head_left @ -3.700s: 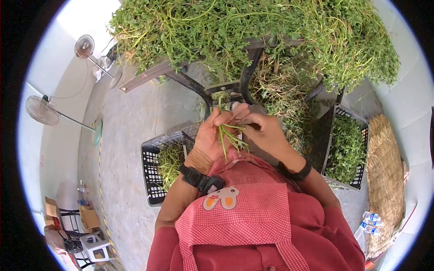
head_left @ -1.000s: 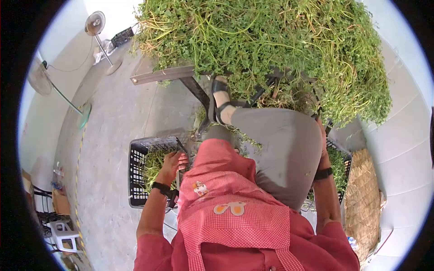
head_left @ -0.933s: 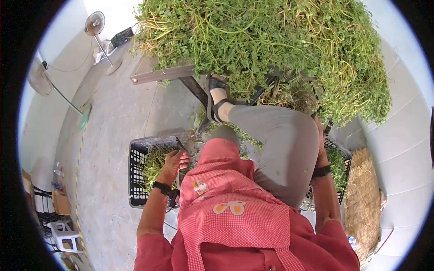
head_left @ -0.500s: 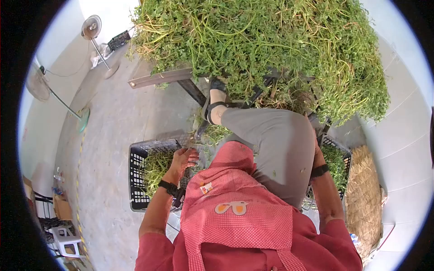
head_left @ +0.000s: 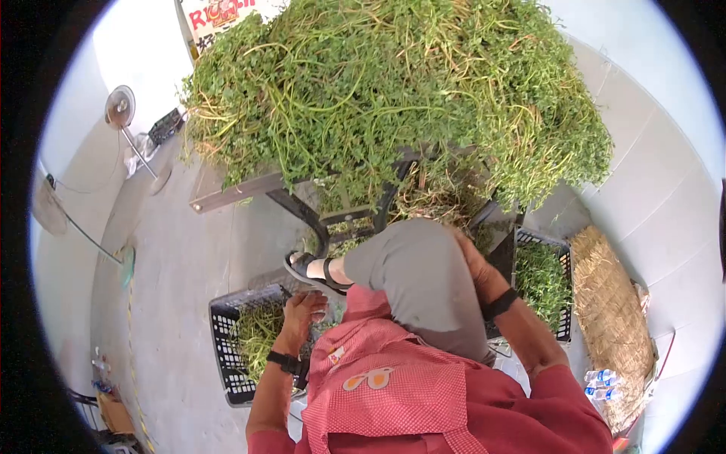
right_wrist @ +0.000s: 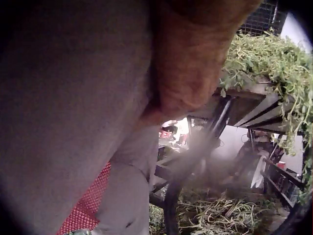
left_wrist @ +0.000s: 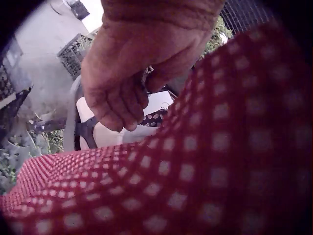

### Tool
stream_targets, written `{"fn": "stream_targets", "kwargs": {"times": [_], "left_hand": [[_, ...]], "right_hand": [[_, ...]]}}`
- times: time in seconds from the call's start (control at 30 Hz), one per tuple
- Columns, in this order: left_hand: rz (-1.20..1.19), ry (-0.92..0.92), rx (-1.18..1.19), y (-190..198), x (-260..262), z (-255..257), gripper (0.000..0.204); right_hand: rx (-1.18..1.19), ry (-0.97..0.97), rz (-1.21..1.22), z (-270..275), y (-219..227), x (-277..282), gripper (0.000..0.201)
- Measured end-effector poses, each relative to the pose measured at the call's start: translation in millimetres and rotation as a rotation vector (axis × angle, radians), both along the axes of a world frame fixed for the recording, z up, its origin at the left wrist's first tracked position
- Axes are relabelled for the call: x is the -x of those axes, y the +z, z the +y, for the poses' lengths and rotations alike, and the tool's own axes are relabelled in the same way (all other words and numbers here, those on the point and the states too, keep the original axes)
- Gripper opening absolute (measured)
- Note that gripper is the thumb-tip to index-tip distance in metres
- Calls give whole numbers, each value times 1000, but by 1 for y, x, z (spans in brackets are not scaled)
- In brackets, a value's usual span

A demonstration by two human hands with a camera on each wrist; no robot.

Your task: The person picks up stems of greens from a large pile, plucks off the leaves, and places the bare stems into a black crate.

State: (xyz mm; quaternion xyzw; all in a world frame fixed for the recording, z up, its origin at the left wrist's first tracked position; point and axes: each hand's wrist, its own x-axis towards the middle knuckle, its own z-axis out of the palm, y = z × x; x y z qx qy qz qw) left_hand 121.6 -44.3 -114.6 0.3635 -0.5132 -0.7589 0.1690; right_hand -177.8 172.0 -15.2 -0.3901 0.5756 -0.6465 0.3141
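Note:
My left hand [head_left: 304, 312] hangs over the inner edge of a black crate [head_left: 224, 340] that holds green stems. Its fingers are loosely curled with nothing visible between them, as the left wrist view shows beside the checked apron [left_wrist: 186, 171]. My right hand [head_left: 473, 261] rests against the outer side of a raised leg in grey trousers [head_left: 420, 280]. Part of that hand is hidden behind the trouser leg in the right wrist view. The foot of this leg wears a black sandal [head_left: 302, 265].
In front stands a table [head_left: 227, 198] heaped with leafy greens [head_left: 393, 91]. More stems lie beneath it. At the right are a second crate [head_left: 567, 291] of greens, a rolled straw mat [head_left: 612, 325] and water bottles [head_left: 603, 384]. Fans [head_left: 119, 106] stand at the left.
Earlier, both hands held green stems before the apron; now they are apart without them. Since half a second ago, the head view has shifted and the sandalled foot appears lower and further left.

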Motion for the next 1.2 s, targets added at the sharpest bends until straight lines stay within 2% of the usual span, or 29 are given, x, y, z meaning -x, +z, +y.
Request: {"fn": "stream_targets", "kwargs": {"times": [0.07, 0.1, 0.13, 0.2, 0.23, 0.3, 0.33, 0.4, 0.47, 0.53, 0.57, 0.63, 0.67, 0.73, 0.83, 0.87, 0.93, 0.97, 1.0, 1.07, 1.1, 1.2], "left_hand": [[-4, 19, -24, -3, 0, 1, 29], [4, 22, -49, -5, -1, 2, 29], [12, 24, -69, -3, -1, 2, 28], [-7, 31, -63, 2, -3, 2, 28], [10, 33, -65, 5, -4, 1, 28], [20, 49, -39, 10, -3, -4, 27], [20, 47, -43, 14, 0, -5, 27], [58, 75, -8, 24, 6, -3, 25], [35, 44, 9, 31, 14, 1, 26], [32, 19, 33, 40, 26, 2, 26], [58, -18, 48, 44, 30, 2, 25], [102, -52, 46, 52, 36, 5, 20], [104, -56, 37, 56, 37, 8, 20], [114, -51, 16, 62, 40, 8, 16], [163, -97, 20, 51, 32, 0, 22], [159, -97, 12, 49, 31, -5, 22], [129, -110, 42, 48, 28, -11, 23], [122, -109, 40, 51, 30, -15, 23], [117, -110, 78, 57, 31, -19, 21], [94, -112, 110, 72, 34, -20, 19], [105, -106, 146, 84, 40, -21, 20], [201, -132, 220, 98, 53, -26, 29]], "right_hand": [[-168, 123, -642, -3, 26, -26, 56], [-220, 165, -487, -8, 6, -15, 57], [-209, 159, -486, -8, 2, -19, 57], [-217, 57, -274, -10, -6, -33, 54], [-213, 53, -274, -12, -13, -26, 54], [-489, 16, 334, -11, -27, -4, 45], [-493, 14, 335, -14, -19, 11, 45], [-346, -23, 1109, -35, 14, 55, 36], [-132, -263, 824, -58, 58, 68, 31], [44, -412, 796, -88, 103, 62, 31], [47, -413, 807, -103, 119, 61, 31], [-102, -341, 672, -127, 139, 61, 31], [-111, -342, 675, -138, 133, 72, 31], [-70, -503, 869, -159, 120, 87, 32], [-212, -606, 798, -158, 105, 91, 32], [-221, -603, 796, -154, 100, 87, 32], [-41, -581, 634, -140, 91, 78, 31], [10, -542, 488, -135, 90, 73, 21], [5, -542, 477, -134, 88, 70, 21], [328, -468, 224, -128, 85, 62, 12], [304, -370, 166, -118, 90, 58, 16], [306, -280, 145, -105, 107, 43, 19]]}}
